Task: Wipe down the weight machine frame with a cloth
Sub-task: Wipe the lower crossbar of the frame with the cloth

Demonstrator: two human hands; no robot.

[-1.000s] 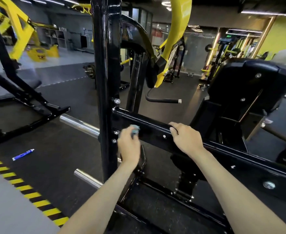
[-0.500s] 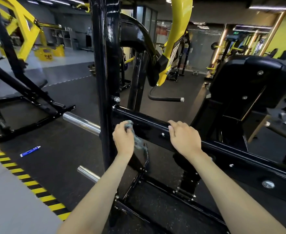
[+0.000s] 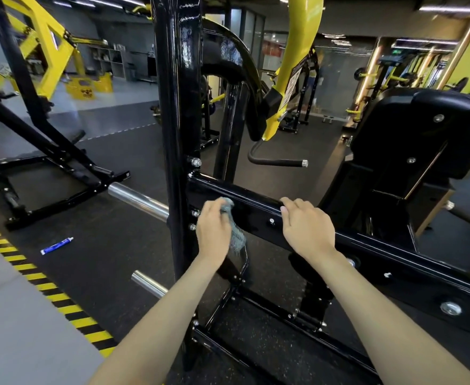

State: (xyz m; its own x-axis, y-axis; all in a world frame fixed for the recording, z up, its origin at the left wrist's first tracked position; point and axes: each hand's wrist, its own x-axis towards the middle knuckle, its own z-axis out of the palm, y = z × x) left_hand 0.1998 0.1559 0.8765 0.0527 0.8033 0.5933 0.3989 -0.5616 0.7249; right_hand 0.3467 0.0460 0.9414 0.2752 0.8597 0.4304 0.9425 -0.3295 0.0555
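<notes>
The left hand (image 3: pixel 214 232) grips a crumpled grey-blue cloth (image 3: pixel 235 236) and presses it against the front face of the black frame crossbeam (image 3: pixel 258 215), just beside where that beam bolts to the frame upright (image 3: pixel 178 107); the cloth's loose end hangs toward 5 o'clock of the hand. The right hand (image 3: pixel 307 229) sits at 3 o'clock of the left, near but apart, its fingers curled over the beam's top edge. At 10 o'clock of the left hand a chrome peg (image 3: pixel 138 200) juts from the upright, and a blue tube (image 3: pixel 57 245) lies on the dark floor farther out at 9 o'clock.
</notes>
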